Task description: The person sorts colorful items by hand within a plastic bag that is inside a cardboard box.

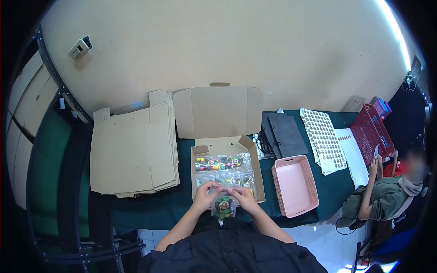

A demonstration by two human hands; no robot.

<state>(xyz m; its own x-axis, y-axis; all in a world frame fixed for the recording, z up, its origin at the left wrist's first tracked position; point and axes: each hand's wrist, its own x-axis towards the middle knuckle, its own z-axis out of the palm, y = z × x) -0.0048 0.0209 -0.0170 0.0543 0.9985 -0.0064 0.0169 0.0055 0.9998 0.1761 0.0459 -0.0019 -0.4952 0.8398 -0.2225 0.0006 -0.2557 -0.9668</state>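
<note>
— What's being gripped?
— On my feed, the left hand (207,196) and right hand (243,197) pinch the top edge of one clear plastic pouch of multicoloured round pieces (223,209), lower centre of the frame.
— And around it?
— I count one open brown cardboard box (223,145), mid-frame, its crinkly plastic pouches (223,163) too overlapped to tally, and one perforated pink rectangular basket (294,184) right of centre.

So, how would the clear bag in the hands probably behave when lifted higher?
The clear bag is probably floppy, since its film looks thin and glossy. It may hang bottom-heavy, because the colourful pieces sit below its pinched top.
</note>
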